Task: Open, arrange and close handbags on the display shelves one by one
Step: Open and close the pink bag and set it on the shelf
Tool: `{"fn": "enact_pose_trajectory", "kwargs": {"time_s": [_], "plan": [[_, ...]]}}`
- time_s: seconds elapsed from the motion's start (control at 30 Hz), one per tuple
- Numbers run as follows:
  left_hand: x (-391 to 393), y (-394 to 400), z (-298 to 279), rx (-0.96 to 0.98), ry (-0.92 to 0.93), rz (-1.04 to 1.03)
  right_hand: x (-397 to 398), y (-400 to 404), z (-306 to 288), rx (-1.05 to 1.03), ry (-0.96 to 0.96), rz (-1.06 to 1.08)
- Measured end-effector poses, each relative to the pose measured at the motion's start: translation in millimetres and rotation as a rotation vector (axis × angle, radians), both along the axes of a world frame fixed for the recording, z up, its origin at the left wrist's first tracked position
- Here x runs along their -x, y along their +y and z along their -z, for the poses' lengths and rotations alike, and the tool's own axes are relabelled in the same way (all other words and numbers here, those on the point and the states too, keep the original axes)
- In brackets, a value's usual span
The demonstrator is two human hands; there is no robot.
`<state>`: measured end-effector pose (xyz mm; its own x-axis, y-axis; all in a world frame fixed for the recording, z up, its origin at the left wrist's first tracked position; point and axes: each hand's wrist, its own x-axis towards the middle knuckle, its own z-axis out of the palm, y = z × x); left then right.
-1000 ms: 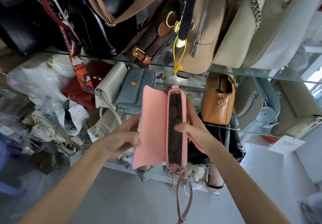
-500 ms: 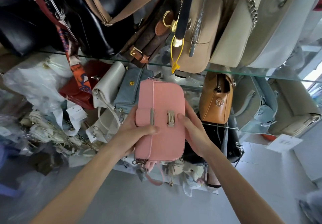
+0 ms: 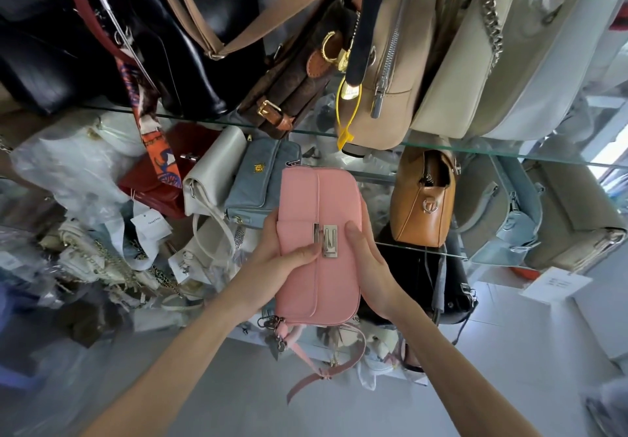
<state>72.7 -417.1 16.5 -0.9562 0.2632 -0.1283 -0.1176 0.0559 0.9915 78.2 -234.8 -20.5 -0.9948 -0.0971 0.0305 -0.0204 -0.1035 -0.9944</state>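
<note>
I hold a pink handbag [image 3: 319, 205] in front of the glass shelves, its flap down over the front. My left hand [image 3: 282, 263] grips its left side, thumb pressing the flap tab beside the silver clasp [image 3: 328, 241]. My right hand [image 3: 370, 266] holds the right side, thumb resting next to the clasp. The bag's pink strap [image 3: 326, 372] dangles below from a metal clip.
Behind the bag a glass shelf [image 3: 492, 154] carries a blue-grey bag [image 3: 258, 185], a white bag [image 3: 214, 168], a red bag [image 3: 159, 185] and a tan bag [image 3: 421, 205]. Black, brown and beige bags crowd the shelf above. Plastic-wrapped bags pile at left. A black bag [image 3: 424, 280] sits lower right.
The pink bag was open with its flap swung left; the flap has been folded down over the front and the tab now meets the clasp under my thumbs.
</note>
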Motion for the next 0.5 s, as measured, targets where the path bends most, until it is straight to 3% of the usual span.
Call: {"fn": "enact_pose_trajectory", "kwargs": {"time_s": [0.23,0.5], "plan": [[-2.1,0.8,-5.9,0.059,0.062,0.056,-2.4,-1.1,4.5,-0.052,0.061,0.018],[-6.5,4.2,-2.8,0.300,0.155,0.104,-5.1,0.6,3.4,-0.073,0.061,0.060]]}}
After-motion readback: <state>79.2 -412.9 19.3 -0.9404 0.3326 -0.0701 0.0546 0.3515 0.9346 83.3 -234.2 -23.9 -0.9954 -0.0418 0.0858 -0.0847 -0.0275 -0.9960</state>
